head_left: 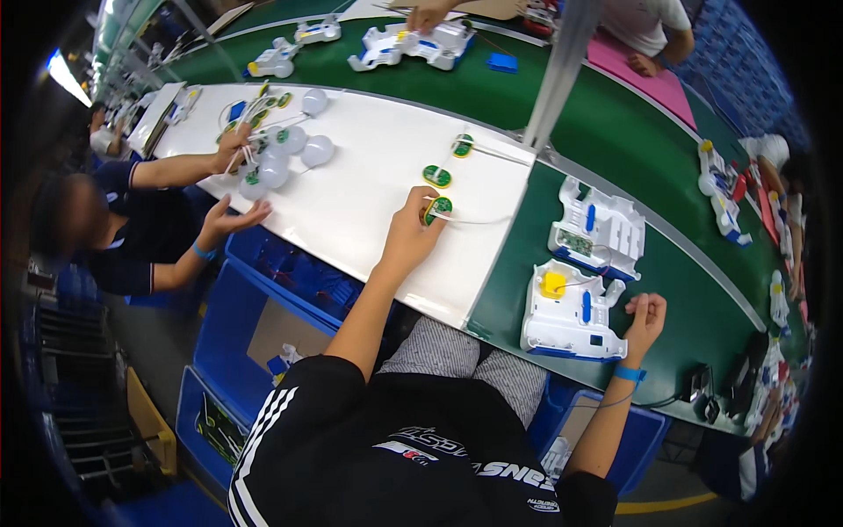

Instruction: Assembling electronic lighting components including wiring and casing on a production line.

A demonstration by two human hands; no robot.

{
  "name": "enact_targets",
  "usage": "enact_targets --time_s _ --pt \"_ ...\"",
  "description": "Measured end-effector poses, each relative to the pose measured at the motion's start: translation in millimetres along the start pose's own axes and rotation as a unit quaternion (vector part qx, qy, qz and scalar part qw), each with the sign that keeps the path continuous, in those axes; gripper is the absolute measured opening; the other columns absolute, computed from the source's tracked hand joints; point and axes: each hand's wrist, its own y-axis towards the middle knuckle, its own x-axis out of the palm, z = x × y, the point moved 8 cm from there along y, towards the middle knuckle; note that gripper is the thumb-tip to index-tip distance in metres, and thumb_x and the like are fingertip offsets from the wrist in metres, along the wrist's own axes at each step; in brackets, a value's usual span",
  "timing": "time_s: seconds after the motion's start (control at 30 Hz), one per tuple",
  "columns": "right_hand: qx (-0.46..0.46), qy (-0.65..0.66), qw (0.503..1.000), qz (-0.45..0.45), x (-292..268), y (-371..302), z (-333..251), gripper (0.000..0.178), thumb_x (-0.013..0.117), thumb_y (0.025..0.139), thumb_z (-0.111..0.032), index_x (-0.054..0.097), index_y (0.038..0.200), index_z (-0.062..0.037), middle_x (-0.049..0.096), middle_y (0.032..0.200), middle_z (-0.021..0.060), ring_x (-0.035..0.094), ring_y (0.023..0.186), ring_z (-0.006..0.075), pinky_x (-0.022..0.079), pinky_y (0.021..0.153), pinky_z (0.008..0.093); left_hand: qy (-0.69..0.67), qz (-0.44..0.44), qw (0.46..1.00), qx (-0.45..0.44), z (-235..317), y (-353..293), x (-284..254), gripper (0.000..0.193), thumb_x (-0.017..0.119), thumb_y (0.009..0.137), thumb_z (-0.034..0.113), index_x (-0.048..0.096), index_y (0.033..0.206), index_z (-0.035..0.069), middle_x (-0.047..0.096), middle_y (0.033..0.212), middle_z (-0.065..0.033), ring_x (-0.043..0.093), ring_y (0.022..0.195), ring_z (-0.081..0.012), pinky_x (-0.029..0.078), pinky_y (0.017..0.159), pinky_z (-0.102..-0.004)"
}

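Note:
My left hand [409, 235] is closed on a small oval green circuit board [437, 210] with a yellow rim, held over the white tabletop. From it a white cable [481, 220] runs to the right. Two like boards, one [436, 176] just beyond my fingers and another [463, 146] farther off, lie on the table. My right hand [645, 321], wearing a blue wrist strap, rests beside a white plastic housing half [571, 329], fingers curled with nothing visible in them. Behind that half sits a second white housing half [606, 224], with a circuit board inside.
At left a co-worker's hands [230, 151] handle cables by several frosted white domes [274, 165]. Blue bins [230, 303] stand below the table edge. A metal post [562, 79] rises at the back. More white housings [413, 46] lie on the green conveyor [369, 75].

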Motion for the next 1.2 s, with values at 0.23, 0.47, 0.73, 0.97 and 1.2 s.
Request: enact_targets --time_s 0.23,0.47,0.73,0.97,1.2 --pt "-0.024 0.034 0.998 -0.043 -1 8 8 0.021 0.060 0.102 -0.003 0.047 0.087 -0.0072 0.055 0.079 0.0055 0.050 0.066 0.0095 0.043 0.060 0.0228 0.114 0.095 0.988 0.028 -13 -41 -55 0.041 0.081 0.082 0.013 0.060 0.116 0.005 0.067 0.099 -0.0099 0.062 0.089 -0.0219 0.050 0.080 -0.0343" --pt "-0.004 -0.011 1.000 -0.022 -3 12 6 0.021 0.063 0.101 -0.006 0.049 0.086 -0.0066 0.057 0.079 0.0060 0.050 0.067 0.0096 0.043 0.062 0.0229 0.006 0.261 0.965 0.033 -45 -89 -129 0.041 0.077 0.088 0.011 0.061 0.125 0.002 0.067 0.106 -0.0095 0.064 0.096 -0.0224 0.051 0.089 -0.0328" --pt "0.035 -0.013 0.999 0.002 2 13 5 0.015 0.067 0.102 -0.015 0.060 0.098 -0.0026 0.065 0.084 0.0061 0.053 0.070 0.0094 0.043 0.064 0.0218 0.209 0.145 0.949 -0.183 -266 -156 -174 0.020 0.067 0.088 0.012 0.070 0.106 0.004 0.072 0.094 -0.0174 0.071 0.088 -0.0342 0.056 0.079 -0.0433" --pt "0.010 -0.090 0.995 0.038 -26 9 8 0.019 0.066 0.102 -0.020 0.064 0.104 -0.0011 0.070 0.088 0.0071 0.061 0.073 0.0092 0.050 0.067 0.0231 0.385 -0.197 0.829 -0.355 -390 -119 -112 0.050 0.060 0.090 0.032 0.061 0.135 0.011 0.061 0.134 -0.0286 0.059 0.126 -0.0440 0.049 0.106 -0.0520" --pt "0.008 -0.047 0.999 0.003 12 3 -10 0.030 0.054 0.108 -0.022 0.064 0.126 -0.0011 0.066 0.091 0.0048 0.059 0.076 0.0098 0.050 0.070 0.0242 0.393 -0.209 0.854 -0.268 -564 -98 -99 0.053 0.049 0.098 0.047 0.058 0.142 0.017 0.059 0.139 -0.0241 0.056 0.129 -0.0440 0.047 0.108 -0.0511"
